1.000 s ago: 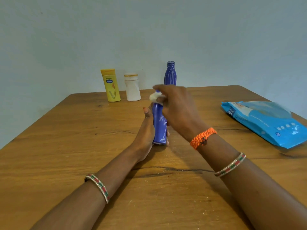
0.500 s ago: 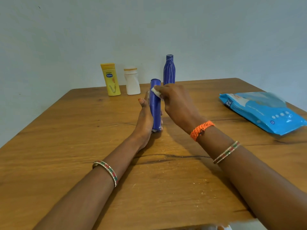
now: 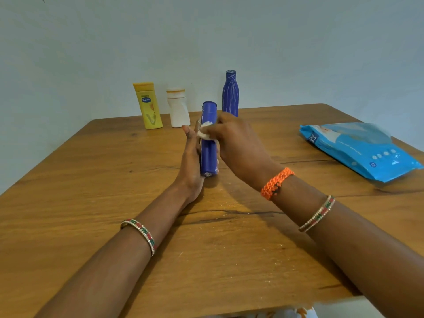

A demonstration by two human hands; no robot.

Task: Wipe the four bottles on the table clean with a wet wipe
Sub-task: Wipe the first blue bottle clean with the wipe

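A wooden table (image 3: 68,203) stands against a pale wall. The left hand (image 3: 191,166) grips a blue bottle (image 3: 208,154) upright near the table's middle, while the right hand (image 3: 238,145) pinches a white wet wipe (image 3: 205,133) against its side. Behind stand a yellow bottle (image 3: 148,106), a white bottle (image 3: 179,109) and a tall blue bottle (image 3: 230,92). A blue wipe pack (image 3: 358,148) lies well to the right.

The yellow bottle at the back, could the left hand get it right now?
Probably not yet. The path over the table to the yellow bottle looks free, but the left hand is busy holding the blue bottle and would need to let go first.
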